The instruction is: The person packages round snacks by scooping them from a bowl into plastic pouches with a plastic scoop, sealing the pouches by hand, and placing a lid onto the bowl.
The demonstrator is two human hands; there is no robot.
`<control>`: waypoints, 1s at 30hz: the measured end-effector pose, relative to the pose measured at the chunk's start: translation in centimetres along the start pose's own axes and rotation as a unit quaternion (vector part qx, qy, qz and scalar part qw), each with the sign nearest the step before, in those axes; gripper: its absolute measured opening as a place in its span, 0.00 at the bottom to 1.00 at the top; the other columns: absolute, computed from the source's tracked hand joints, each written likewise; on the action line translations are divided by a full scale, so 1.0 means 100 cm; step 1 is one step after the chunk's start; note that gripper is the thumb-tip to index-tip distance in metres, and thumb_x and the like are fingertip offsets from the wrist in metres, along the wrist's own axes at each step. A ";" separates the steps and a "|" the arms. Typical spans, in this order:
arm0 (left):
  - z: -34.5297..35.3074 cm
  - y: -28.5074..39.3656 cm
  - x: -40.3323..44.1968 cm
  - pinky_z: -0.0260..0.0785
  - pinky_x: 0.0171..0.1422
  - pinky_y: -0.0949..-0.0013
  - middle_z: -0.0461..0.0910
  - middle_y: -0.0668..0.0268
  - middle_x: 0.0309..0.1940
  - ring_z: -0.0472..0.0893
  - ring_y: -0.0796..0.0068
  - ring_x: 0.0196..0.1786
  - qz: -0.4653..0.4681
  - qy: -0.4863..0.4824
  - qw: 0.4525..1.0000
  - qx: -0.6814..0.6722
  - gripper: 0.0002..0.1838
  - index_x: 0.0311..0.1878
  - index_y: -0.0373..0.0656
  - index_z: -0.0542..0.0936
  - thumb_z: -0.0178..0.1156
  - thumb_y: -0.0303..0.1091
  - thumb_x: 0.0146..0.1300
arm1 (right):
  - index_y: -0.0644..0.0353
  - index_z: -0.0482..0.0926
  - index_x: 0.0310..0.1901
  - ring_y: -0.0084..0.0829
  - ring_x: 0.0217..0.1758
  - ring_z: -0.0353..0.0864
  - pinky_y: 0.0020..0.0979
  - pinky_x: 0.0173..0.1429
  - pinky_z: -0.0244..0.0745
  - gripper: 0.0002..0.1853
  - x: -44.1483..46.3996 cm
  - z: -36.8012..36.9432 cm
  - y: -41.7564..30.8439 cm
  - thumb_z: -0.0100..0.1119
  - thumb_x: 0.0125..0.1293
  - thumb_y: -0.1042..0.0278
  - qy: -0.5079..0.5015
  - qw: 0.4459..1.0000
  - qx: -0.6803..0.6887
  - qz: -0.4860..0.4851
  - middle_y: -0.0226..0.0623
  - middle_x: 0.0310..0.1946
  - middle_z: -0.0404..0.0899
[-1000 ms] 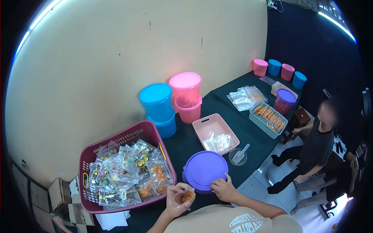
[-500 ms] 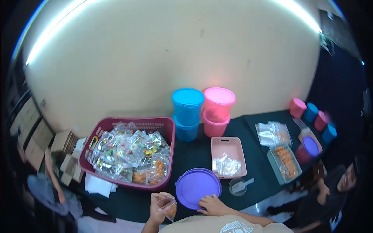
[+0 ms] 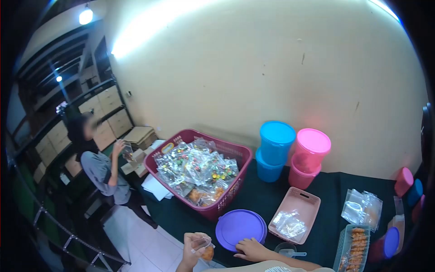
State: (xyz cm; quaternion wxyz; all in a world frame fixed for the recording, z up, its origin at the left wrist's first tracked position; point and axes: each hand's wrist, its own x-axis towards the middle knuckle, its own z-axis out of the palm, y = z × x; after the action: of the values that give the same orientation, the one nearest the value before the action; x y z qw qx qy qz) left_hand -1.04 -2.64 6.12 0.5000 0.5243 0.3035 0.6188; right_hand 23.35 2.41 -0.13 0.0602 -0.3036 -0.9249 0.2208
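Note:
My left hand point(image 3: 192, 249) is closed around the top of a small clear plastic bag point(image 3: 208, 252) with orange snacks at its bottom. It hangs in front of the table's near edge. My right hand point(image 3: 250, 250) lies with fingers extended at the near rim of a round purple lid point(image 3: 239, 228), touching it. Up and to the left of the lid, a maroon basket point(image 3: 216, 211) is heaped with filled clear packets point(image 3: 197, 165). Right of the lid stands a pink tray point(image 3: 302, 199) with empty-looking clear bags point(image 3: 290, 223). A clear cup with a scoop point(image 3: 294, 252) is partly hidden behind my right forearm.
Stacked blue tubs point(image 3: 274, 149) and pink tubs point(image 3: 310, 156) stand by the wall. On the right are flat plastic bags point(image 3: 361, 207), a green basket of snack packets point(image 3: 340, 247) and a purple-lidded container point(image 3: 385, 245). A person point(image 3: 106, 167) stands at left, holding a small packet.
My view has swung left, so the table things sit further right and the person at left shows more fully. The left hand still holds the bag; the right stays at the lid.

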 end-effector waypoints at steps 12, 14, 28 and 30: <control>0.021 0.005 -0.001 0.66 0.64 0.58 0.68 0.53 0.55 0.74 0.63 0.57 -0.038 -0.052 0.994 0.083 0.18 0.52 0.44 0.64 0.61 0.27 0.63 | 0.63 0.77 0.37 0.45 0.39 0.79 0.40 0.44 0.72 0.12 -0.001 -0.017 0.030 0.57 0.65 0.61 0.099 0.970 0.220 -0.006 0.46 0.33 0.79; 0.017 -0.003 -0.007 0.64 0.65 0.61 0.67 0.53 0.58 0.75 0.64 0.57 -0.004 -0.042 0.996 0.084 0.17 0.55 0.42 0.65 0.58 0.26 0.66 | 0.63 0.77 0.36 0.43 0.37 0.78 0.38 0.44 0.72 0.11 0.000 -0.031 0.031 0.58 0.64 0.62 0.145 0.972 0.182 -0.008 0.45 0.32 0.78; 0.020 -0.032 0.088 0.49 0.73 0.57 0.63 0.55 0.62 0.60 0.58 0.69 -0.058 -0.333 0.929 0.149 0.29 0.65 0.40 0.62 0.54 0.47 0.68 | 0.64 0.71 0.54 0.29 0.58 0.73 0.34 0.65 0.66 0.24 0.011 -0.018 -0.011 0.58 0.68 0.52 0.311 0.737 0.600 0.015 0.37 0.51 0.75; 0.010 -0.043 0.100 0.54 0.70 0.58 0.64 0.53 0.59 0.64 0.57 0.65 -0.048 -0.379 0.909 0.166 0.30 0.63 0.40 0.63 0.58 0.47 0.65 | 0.65 0.70 0.57 0.27 0.58 0.72 0.31 0.64 0.65 0.20 0.013 -0.016 -0.019 0.53 0.71 0.60 0.344 0.729 0.590 0.036 0.35 0.51 0.75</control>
State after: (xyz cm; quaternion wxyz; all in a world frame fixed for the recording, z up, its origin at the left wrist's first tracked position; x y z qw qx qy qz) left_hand 1.71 7.90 5.95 0.5122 0.7798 0.2142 0.2893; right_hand 21.69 2.41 2.11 0.5332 -0.2953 -0.5124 0.6049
